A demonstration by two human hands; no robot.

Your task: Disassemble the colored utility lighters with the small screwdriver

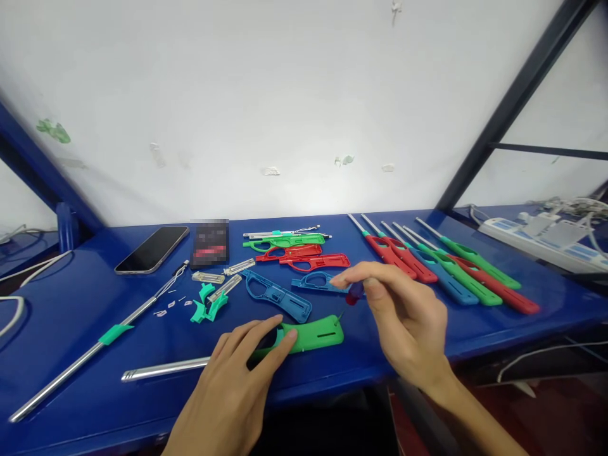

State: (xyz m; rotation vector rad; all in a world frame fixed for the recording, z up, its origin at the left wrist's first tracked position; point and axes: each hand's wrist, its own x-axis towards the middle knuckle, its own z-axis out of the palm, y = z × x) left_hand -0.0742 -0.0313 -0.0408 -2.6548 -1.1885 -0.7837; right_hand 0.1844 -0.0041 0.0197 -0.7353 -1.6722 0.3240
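Note:
A green long-necked lighter (316, 335) lies near the table's front edge, its metal tube pointing left. My left hand (242, 370) grips it around the trigger opening and presses it to the table. In my right hand (411, 323) is a small screwdriver (352, 295) with a dark blue and red handle, mostly covered by the fingers. Its thin shaft slants down to the lighter's right end. Just behind lie a blue handle shell (280, 297) and another blue shell (308, 281), partly behind my right hand.
Whole lighters (446, 266) lie in a row at right. Red shells (318, 261), a green shell (285, 242), clear fuel tanks (225, 288) and teal triggers (209, 307) are spread mid-table. A phone (152, 250), a loose metal tube (128, 323) and a power strip (541, 244) flank them.

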